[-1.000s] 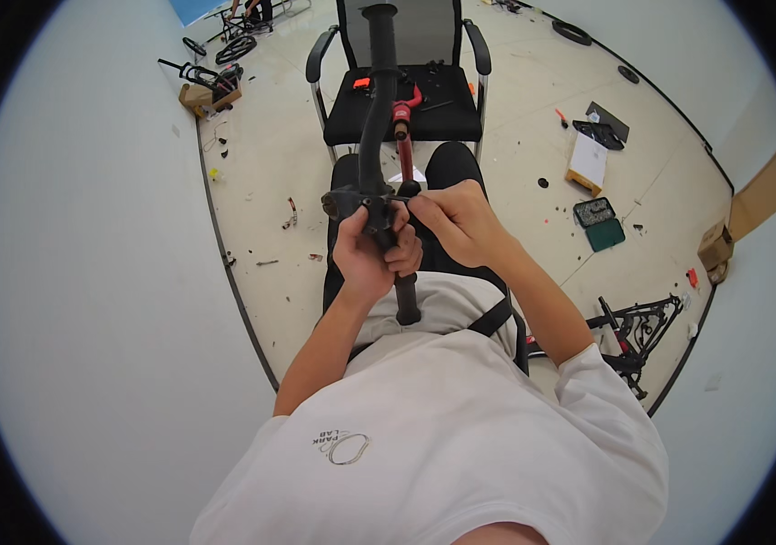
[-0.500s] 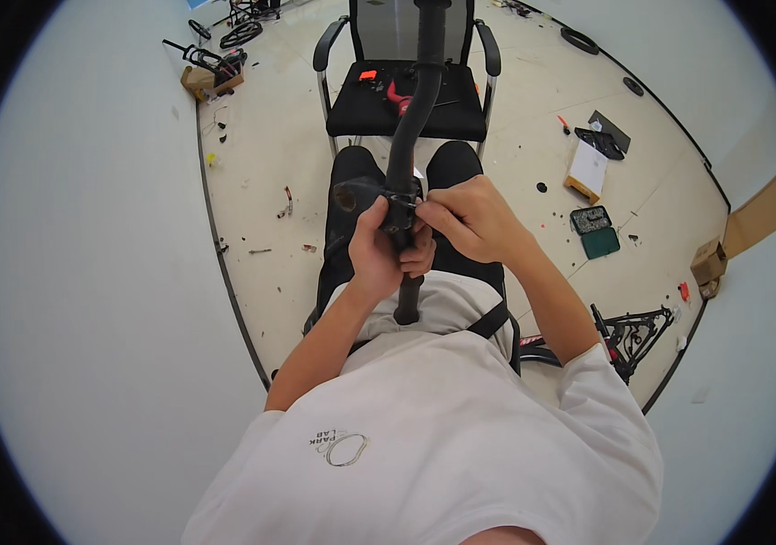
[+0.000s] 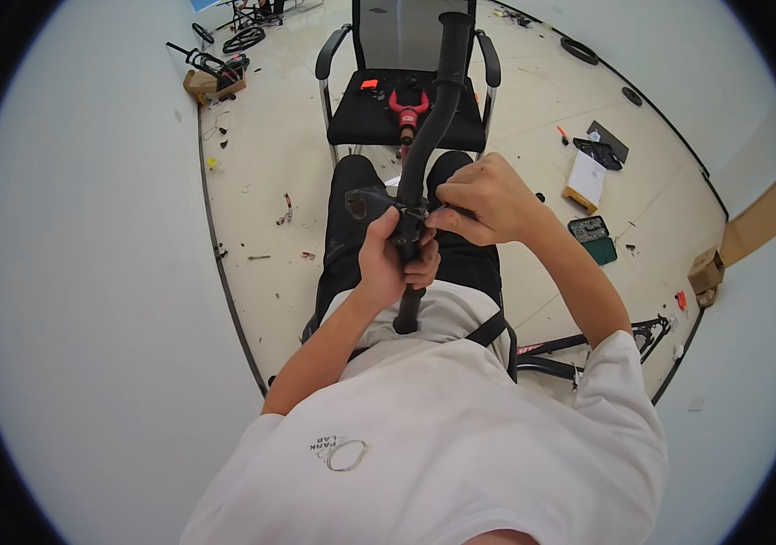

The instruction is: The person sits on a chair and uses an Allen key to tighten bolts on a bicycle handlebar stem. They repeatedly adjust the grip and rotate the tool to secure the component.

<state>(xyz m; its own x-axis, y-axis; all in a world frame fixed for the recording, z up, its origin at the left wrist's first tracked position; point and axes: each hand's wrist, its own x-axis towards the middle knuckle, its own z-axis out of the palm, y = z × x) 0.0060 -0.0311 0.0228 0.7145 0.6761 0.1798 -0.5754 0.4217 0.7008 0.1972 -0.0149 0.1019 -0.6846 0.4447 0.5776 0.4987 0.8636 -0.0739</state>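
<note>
A black bicycle handlebar [image 3: 430, 136] stands lengthwise over my lap, its lower end against my shirt and its far end reaching over the chair. Around its middle is a black stem [image 3: 371, 203], whose open round end points left. My left hand [image 3: 390, 261] is closed around the bar and the stem clamp, with the thumb on top of the clamp. At the clamp's right side, my right hand [image 3: 489, 202] is closed in a pinch, fingertips close to the clamp. What it holds is too small and hidden to make out.
A black chair [image 3: 342, 129] faces me, bearing a red fork-shaped part [image 3: 408, 111] and an orange item [image 3: 369, 84]. Right on the floor lie a green case [image 3: 599, 250] of small parts, a white-topped box [image 3: 585, 180] and a bicycle frame [image 3: 556, 345]. Walls stand on both sides.
The handlebar's far end has swung right and tilted, uncovering the red part on the chair. My right hand has moved slightly right and turned; my left hand keeps its hold.
</note>
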